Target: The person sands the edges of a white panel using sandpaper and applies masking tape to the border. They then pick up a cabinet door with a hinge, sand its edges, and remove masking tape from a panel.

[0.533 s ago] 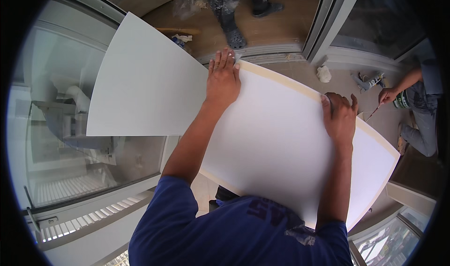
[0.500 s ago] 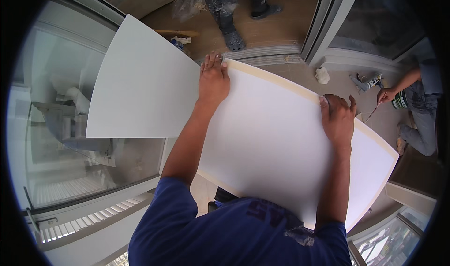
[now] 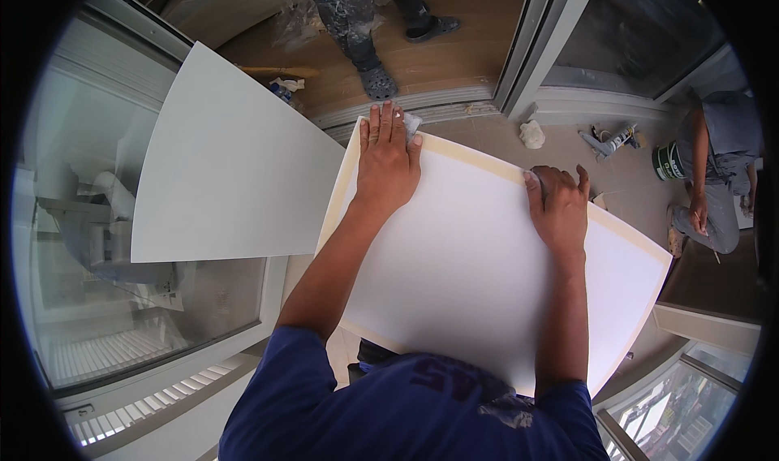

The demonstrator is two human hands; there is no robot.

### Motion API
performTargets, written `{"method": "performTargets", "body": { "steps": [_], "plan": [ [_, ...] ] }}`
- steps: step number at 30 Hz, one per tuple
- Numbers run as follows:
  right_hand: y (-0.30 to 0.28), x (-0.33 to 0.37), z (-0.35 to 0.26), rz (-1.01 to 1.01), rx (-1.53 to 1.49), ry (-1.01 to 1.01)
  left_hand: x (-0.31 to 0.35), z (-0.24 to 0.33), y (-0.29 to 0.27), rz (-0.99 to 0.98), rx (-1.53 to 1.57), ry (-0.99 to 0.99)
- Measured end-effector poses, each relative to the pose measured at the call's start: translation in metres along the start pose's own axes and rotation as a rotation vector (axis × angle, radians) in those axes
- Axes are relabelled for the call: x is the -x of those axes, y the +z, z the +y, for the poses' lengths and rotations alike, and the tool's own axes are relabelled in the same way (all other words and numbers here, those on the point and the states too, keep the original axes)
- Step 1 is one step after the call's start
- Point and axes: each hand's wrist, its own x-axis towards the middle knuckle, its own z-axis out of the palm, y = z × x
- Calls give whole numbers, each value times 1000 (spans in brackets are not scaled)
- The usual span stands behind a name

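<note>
A large white panel point(image 3: 454, 226) with a cream strip along its edges lies tilted in front of my body. My left hand point(image 3: 388, 161) is at its far left corner, fingers long over the edge and thumb apart. A crumpled whitish piece point(image 3: 412, 124), cloth or plastic, shows between that thumb and the fingers. My right hand point(image 3: 560, 205) grips the far edge farther right, thumb on the face and fingers bent over it; their tips are hidden. Beyond the left corner stands a second plain white panel point(image 3: 235, 169), partly behind the first.
Glass doors point(image 3: 154, 209) stand on the left. Ahead, a person in spattered trousers point(image 3: 345, 23) stands beyond a door track point(image 3: 454, 108). At right another person point(image 3: 722, 161) crouches near a green-and-white bucket point(image 3: 667, 162), a caulking gun point(image 3: 608, 142) and a crumpled white lump point(image 3: 531, 134).
My left hand has slid left along the far edge to the corner, uncovering more of the whitish piece. My right hand keeps its grip. The crouching person's hand has moved back from the panel.
</note>
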Motion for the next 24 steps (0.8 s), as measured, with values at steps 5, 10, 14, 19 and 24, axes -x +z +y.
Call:
{"method": "performTargets", "body": {
  "steps": [5,10,14,19,24],
  "plan": [
    [1,-1,2,67,25,14,4,99,15,-89,222,265],
    [-1,4,32,359,-33,132,6,128,17,-242,194,421],
    [1,12,45,475,17,182,5,34,-6,-234,41,235],
    [-5,0,29,488,-170,141,4,17,2,-144,-57,6],
    [-10,-7,-2,325,-352,-180,8,145,21,-183,203,409]
  ]
}}
